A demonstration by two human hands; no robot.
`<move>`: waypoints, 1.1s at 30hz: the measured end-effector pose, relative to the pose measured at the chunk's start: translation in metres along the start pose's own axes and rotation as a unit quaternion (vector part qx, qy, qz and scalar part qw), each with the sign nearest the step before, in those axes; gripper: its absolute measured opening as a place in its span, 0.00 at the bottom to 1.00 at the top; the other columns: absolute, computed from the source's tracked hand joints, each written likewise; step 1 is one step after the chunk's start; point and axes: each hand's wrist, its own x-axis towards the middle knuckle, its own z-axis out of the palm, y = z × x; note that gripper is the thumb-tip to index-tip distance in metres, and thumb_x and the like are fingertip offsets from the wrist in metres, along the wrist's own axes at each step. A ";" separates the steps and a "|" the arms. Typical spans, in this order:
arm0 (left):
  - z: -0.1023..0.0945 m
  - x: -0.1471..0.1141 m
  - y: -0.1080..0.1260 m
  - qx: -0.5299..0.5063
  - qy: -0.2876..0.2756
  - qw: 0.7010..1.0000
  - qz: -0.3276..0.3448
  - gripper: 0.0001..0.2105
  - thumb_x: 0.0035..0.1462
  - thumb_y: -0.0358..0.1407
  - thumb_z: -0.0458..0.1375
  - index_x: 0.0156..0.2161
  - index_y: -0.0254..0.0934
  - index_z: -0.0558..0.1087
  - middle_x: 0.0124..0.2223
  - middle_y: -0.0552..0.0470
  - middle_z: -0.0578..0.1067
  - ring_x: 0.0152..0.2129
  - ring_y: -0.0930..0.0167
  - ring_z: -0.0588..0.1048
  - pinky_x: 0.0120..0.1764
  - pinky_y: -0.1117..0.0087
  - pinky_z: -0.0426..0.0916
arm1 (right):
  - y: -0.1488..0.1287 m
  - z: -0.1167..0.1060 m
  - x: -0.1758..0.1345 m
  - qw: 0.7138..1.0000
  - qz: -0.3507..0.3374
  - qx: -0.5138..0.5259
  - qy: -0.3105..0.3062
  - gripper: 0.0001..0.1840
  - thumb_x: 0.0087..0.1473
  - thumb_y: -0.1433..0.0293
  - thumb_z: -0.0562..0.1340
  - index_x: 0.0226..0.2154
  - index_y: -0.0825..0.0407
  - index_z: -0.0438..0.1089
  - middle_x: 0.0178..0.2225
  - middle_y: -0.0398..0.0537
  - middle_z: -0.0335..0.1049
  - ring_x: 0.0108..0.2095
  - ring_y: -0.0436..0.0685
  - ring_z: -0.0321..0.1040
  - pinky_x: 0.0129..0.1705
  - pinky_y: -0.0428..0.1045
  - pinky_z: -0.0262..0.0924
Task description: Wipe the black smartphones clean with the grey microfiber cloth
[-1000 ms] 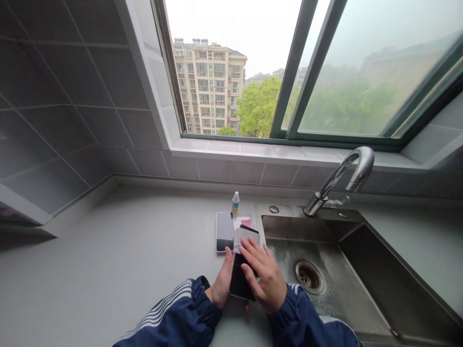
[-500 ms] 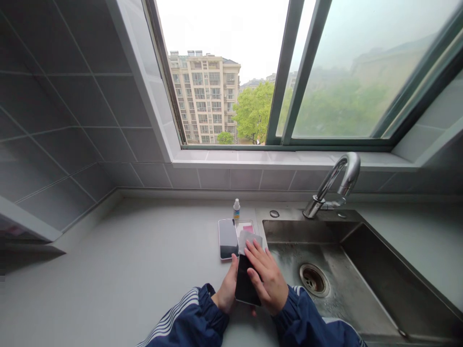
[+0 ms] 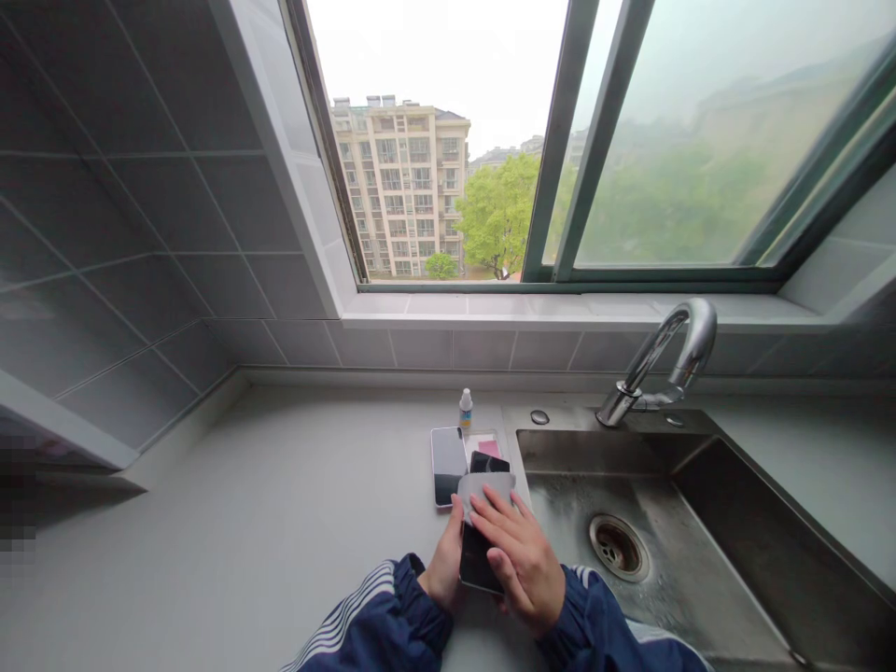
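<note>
A dark-screened smartphone [image 3: 480, 560] is gripped along its left side by my left hand [image 3: 442, 565], its top end pointing away from me. Over the phone's upper screen lies a light grey cloth [image 3: 486, 483], kept against the glass under the fingers of my right hand [image 3: 524, 565]. Those fingers are stretched along the cloth, with the thumb over the lower screen. Just beyond, a second phone [image 3: 448, 464] with a pale frame lies face up on the counter. Next to it is a clear, shallow case [image 3: 498, 441] with a pink piece [image 3: 488, 449] in it.
A small white-capped bottle [image 3: 466, 411] stands behind the second phone. To the right is a steel sink [image 3: 700, 560] with a drain [image 3: 620, 548] and a curved chrome faucet [image 3: 690, 341]. The pale counter [image 3: 280, 523] stretches left to the tiled wall. A sliding window is ahead.
My right hand has drawn the cloth down the phone toward me, so the phone's top end now shows beyond it. My left hand keeps its grip. The whole view has shifted slightly.
</note>
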 end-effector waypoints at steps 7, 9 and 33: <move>-0.002 0.002 0.003 -0.008 -0.022 0.999 0.024 0.41 0.58 0.64 0.38 0.52 0.30 0.75 0.49 0.38 0.77 0.60 0.58 0.64 0.61 0.61 0.54 | -0.012 -0.003 0.004 0.999 -0.018 -0.023 -0.021 0.24 0.66 0.63 0.49 0.62 0.47 0.58 0.63 0.46 0.58 0.67 0.62 0.48 0.68 0.68 0.20; -0.003 0.003 0.003 0.011 -0.030 0.999 0.029 0.40 0.58 0.63 0.39 0.56 0.31 0.71 0.52 0.38 0.76 0.59 0.56 0.65 0.61 0.58 0.55 | -0.006 -0.007 0.005 0.999 -0.002 -0.038 -0.026 0.25 0.66 0.65 0.50 0.64 0.48 0.55 0.64 0.48 0.56 0.67 0.63 0.46 0.68 0.69 0.23; 0.011 0.000 -0.003 -0.007 0.086 0.992 0.095 0.39 0.60 0.60 0.43 0.59 0.25 0.66 0.48 0.33 0.77 0.50 0.58 0.74 0.58 0.58 0.61 | -0.011 -0.017 -0.005 0.998 0.010 -0.001 -0.068 0.24 0.63 0.69 0.55 0.61 0.47 0.60 0.63 0.49 0.59 0.66 0.64 0.50 0.64 0.73 0.42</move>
